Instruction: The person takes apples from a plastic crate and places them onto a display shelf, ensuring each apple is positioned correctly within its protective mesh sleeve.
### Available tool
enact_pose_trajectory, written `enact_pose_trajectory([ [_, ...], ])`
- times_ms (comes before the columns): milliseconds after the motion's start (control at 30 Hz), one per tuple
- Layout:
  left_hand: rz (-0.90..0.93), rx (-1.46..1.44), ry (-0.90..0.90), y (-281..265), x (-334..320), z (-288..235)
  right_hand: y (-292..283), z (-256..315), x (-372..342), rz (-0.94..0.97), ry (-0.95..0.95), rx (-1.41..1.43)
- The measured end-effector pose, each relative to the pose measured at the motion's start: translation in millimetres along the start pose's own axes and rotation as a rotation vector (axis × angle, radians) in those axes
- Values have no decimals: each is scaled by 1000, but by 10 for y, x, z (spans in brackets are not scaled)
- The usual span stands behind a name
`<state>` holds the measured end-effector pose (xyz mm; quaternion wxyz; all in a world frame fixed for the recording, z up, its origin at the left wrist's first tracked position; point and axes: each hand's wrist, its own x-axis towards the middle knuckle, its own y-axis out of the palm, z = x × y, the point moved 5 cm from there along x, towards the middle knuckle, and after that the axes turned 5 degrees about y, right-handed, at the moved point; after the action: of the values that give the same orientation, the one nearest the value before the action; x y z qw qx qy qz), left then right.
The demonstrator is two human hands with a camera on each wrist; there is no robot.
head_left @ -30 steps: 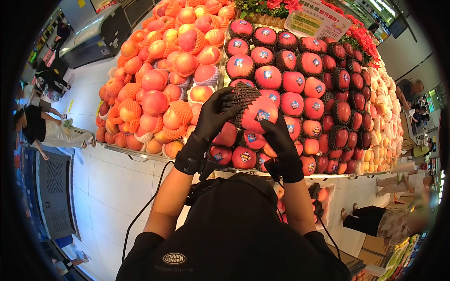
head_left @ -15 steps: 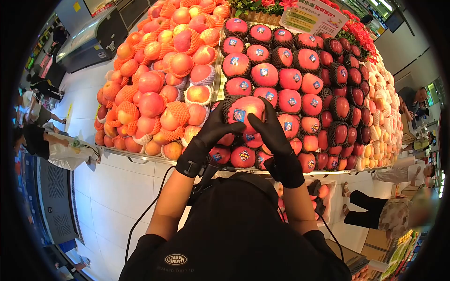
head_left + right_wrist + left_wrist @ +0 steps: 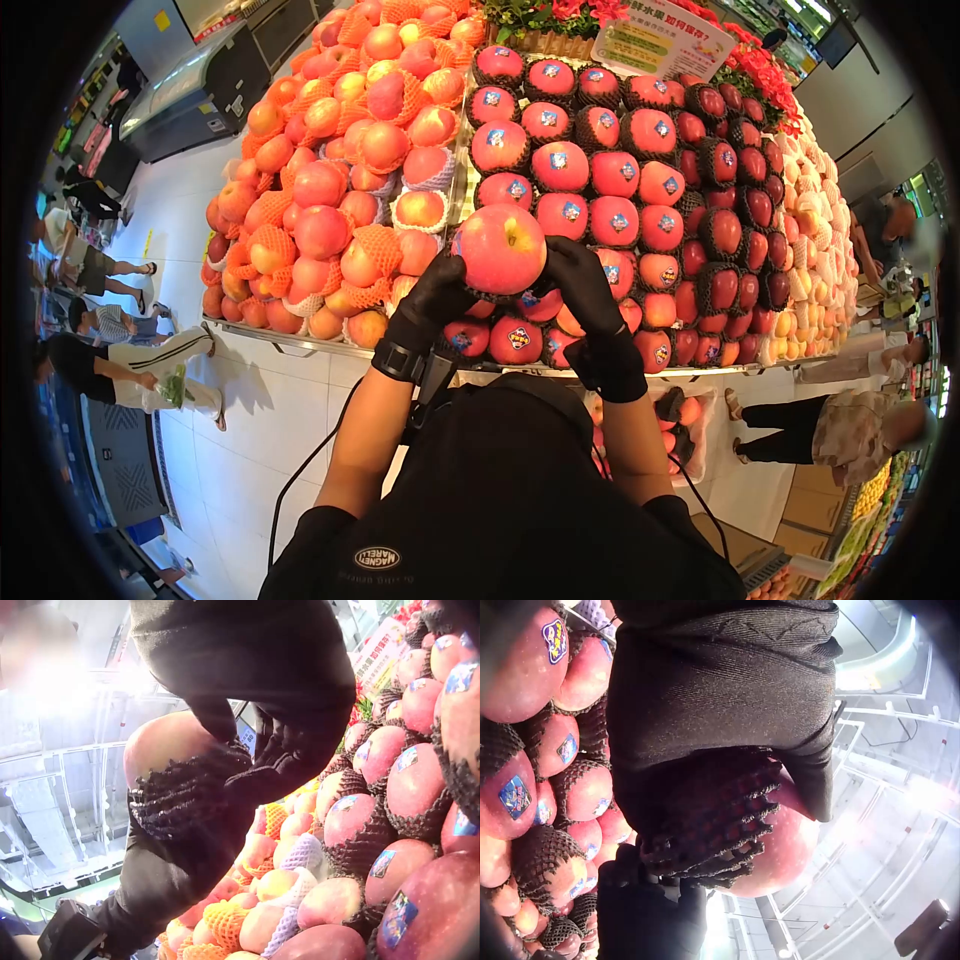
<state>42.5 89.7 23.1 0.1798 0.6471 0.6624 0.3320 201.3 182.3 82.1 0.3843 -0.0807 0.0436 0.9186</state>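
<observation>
A large red apple [image 3: 500,248], stem end facing up, is held above the front of the display. My black-gloved left hand [image 3: 437,290] grips its left side. In the left wrist view, that hand [image 3: 720,690] wraps over the apple [image 3: 784,844] and its black foam net [image 3: 727,825]. My right hand [image 3: 585,290], also gloved, is at the apple's right side. The right wrist view has its thumb against the apple [image 3: 169,742], with curled fingers at the edge of the net [image 3: 180,795]. Netted red apples [image 3: 560,167] with blue stickers lie just beyond.
Apples in orange foam nets [image 3: 322,232] are heaped at left. Dark red apples [image 3: 727,232] and pale netted fruit [image 3: 815,240] fill the right. A sign [image 3: 663,40] and red flowers [image 3: 765,85] stand at the back. Shoppers walk on both sides.
The apple has turned between my hands: its sticker faced up before, its stem end does now. My left hand has moved from the net's upper left down to the apple's side.
</observation>
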Motion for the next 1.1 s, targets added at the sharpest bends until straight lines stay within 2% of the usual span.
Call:
enact_pose_trajectory([
  [67,-86,-231,-145,-46,-36,62,21,-19,3,35,27,2],
  [167,-75,-221,-192,4,-58,86,7,-65,23,56,-9,-65],
  [300,-42,-375,-195,-59,-72,222,26,-96,40,59,-61,-153],
  [367,3,-469,-211,-172,-90,357,65,46,-27,49,-22,19],
  [433,-144,-307,-153,58,-108,169,-8,-97,12,60,79,189],
  [467,-215,-224,-124,137,-109,107,18,-68,-3,75,72,168],
  [533,-205,271,28,50,-93,128,106,51,-56,103,56,127],
  [567,-213,522,102,5,-91,138,147,19,-60,99,158,163],
  [633,-190,782,214,-1,-58,96,208,16,-45,70,132,107],
  [667,-170,682,201,-3,-43,112,217,16,-43,57,119,78],
  [767,-77,-79,37,46,-33,161,209,-64,-28,147,152,136],
  [833,-2,-520,-65,103,-89,185,175,-65,-15,123,110,70],
  [933,53,-475,-63,87,-118,154,164,-39,-33,67,98,31],
  [1000,110,-330,-40,22,-125,151,126,-62,-10,-8,63,44],
  [1100,34,63,-21,-53,-144,143,36,-175,54,-158,-36,49],
])
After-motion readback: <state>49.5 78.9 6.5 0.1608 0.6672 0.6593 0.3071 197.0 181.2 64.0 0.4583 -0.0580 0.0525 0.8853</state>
